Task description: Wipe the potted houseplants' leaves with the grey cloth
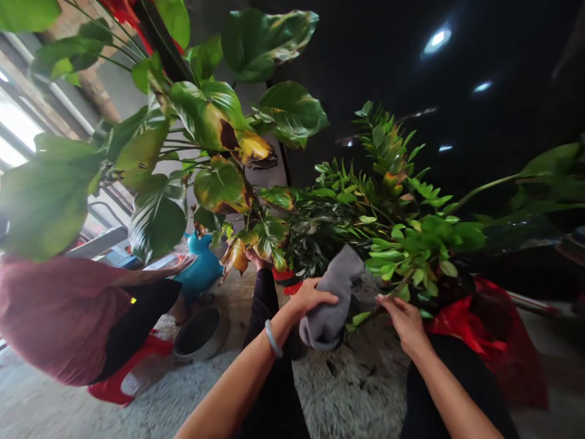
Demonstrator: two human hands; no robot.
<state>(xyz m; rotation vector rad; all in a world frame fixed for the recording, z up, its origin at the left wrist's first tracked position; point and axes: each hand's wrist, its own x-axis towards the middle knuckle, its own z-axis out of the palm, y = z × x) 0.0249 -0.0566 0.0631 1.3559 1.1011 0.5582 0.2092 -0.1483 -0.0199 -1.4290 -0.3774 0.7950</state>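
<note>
My left hand (pixel 312 299), with a pale bangle at the wrist, is closed around a bunched grey cloth (pixel 336 299). To its right, my right hand (pixel 406 322) pinches a thin plant stem (pixel 402 285) between thumb and fingers. This stem leads up into a leafy green plant (pixel 425 247) with small rounded leaves. The cloth hangs just left of the stem, apart from my right hand. A few leaves at the stem's lower end show between the cloth and my right fingers.
A large broad-leaved plant (pixel 219 183) with browned leaf edges rises at left. A red bag (pixel 507 341) stands right. A person in a pink shirt (pixel 59 311) sits on a red stool (pixel 123 372) beside a grey basin (pixel 203 332) and a blue watering-can-like vessel (pixel 201 271).
</note>
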